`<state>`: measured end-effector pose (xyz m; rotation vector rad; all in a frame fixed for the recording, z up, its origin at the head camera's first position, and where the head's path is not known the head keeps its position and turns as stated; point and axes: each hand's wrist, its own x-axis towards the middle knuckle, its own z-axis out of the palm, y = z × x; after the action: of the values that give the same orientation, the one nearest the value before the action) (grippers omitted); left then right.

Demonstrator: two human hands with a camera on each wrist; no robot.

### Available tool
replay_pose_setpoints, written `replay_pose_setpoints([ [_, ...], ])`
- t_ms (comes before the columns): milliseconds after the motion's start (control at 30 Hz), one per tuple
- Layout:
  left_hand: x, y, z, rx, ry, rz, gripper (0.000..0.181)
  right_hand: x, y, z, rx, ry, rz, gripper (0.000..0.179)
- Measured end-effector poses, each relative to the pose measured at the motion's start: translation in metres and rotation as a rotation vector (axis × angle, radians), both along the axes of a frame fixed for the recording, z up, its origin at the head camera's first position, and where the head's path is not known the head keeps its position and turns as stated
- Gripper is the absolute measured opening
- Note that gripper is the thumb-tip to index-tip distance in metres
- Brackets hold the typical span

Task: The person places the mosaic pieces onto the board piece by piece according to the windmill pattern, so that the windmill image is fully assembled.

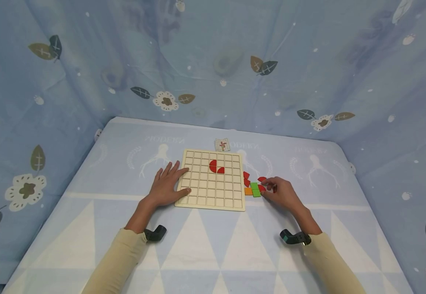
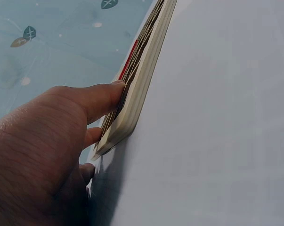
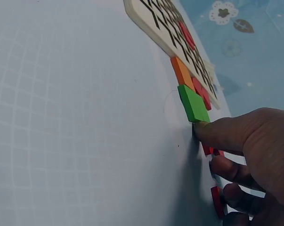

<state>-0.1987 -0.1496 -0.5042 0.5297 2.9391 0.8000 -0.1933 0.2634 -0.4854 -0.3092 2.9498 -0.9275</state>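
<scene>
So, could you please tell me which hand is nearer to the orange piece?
Right. The right hand is just right of the orange piece, with green pieces between; the left hand is across the board, at its left edge.

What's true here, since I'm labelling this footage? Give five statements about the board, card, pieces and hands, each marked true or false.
1. The left hand touches the board. True.
2. The pieces on the board are blue. False: they are red pieces.
3. The orange piece lies right of the board. True.
4. The small card lies by the board's near edge. False: it lies by the far edge.
5. The right hand is above the board. False: it is right of it, near the green pieces.
</scene>
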Motion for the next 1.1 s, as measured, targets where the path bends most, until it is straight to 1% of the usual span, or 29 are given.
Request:
replay_pose_setpoints([
  [167, 0.000, 0.000, 0.000, -0.005, -0.002, 0.000, 0.075, -0.001, -0.003, 0.000, 0.026, 0.018, 0.032, 0.025],
  [333, 0.001, 0.000, 0.002, -0.007, -0.007, 0.004, 0.075, -0.002, -0.004, 0.000, 0.043, 0.031, 0.038, 0.022],
  [400, 0.001, 0.000, 0.002, -0.006, -0.010, 0.006, 0.075, -0.003, -0.004, -0.001, 0.085, 0.048, 0.045, 0.021],
  [567, 0.000, 0.000, 0.000, -0.006, -0.005, 0.007, 0.074, -0.003, -0.006, -0.004, 0.233, 0.094, 0.072, 0.022],
  [633, 0.000, 0.000, 0.000, -0.005, -0.004, 0.007, 0.074, -0.003, -0.006, -0.005, 0.259, 0.093, 0.072, 0.022],
  [767, 0.000, -0.001, -0.002, -0.003, 0.011, 0.004, 0.075, -0.002, -0.006, -0.005, 0.266, 0.075, 0.059, 0.023],
  [933, 0.001, 0.000, -0.001, -0.007, 0.004, 0.006, 0.074, -0.004, -0.009, 0.000, 0.224, 0.076, 0.053, 0.025],
  [1100, 0.001, 0.000, 0.000, -0.007, -0.005, 0.008, 0.074, -0.010, -0.019, 0.004, 0.180, 0.096, 0.082, 0.021],
])
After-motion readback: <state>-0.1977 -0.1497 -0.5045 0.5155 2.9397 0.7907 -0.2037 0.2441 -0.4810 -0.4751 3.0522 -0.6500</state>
